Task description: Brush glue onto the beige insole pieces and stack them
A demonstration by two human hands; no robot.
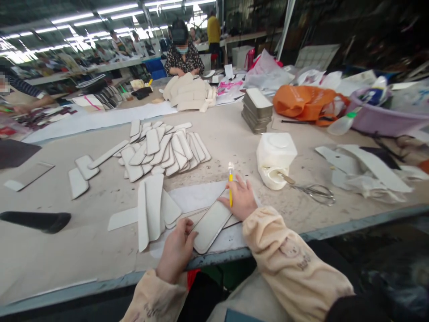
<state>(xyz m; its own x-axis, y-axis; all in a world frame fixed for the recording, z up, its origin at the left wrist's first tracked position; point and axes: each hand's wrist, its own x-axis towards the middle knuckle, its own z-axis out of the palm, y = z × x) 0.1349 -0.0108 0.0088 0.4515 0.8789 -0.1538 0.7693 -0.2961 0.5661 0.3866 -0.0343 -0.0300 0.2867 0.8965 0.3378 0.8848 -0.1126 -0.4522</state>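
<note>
My left hand pinches the edge of a pale, flat panel with rounded corners and a dark border. The panel lies tilted over the front edge of the table. Between the fingers of my right hand is a small brush with a yellow handle, its whitish tip pointing up and away. That hand also rests at the panel's far end. Under the panel are a white sheet and more flat pieces, partly hidden. Just left of my hands lie several long pale strips, overlapping.
A heap of pale rounded panels covers the table's middle. To the right stand a white plastic container with a stick in its opening, scissors and a panel stack. An orange bag and a purple basin sit farther right. A co-worker sits opposite.
</note>
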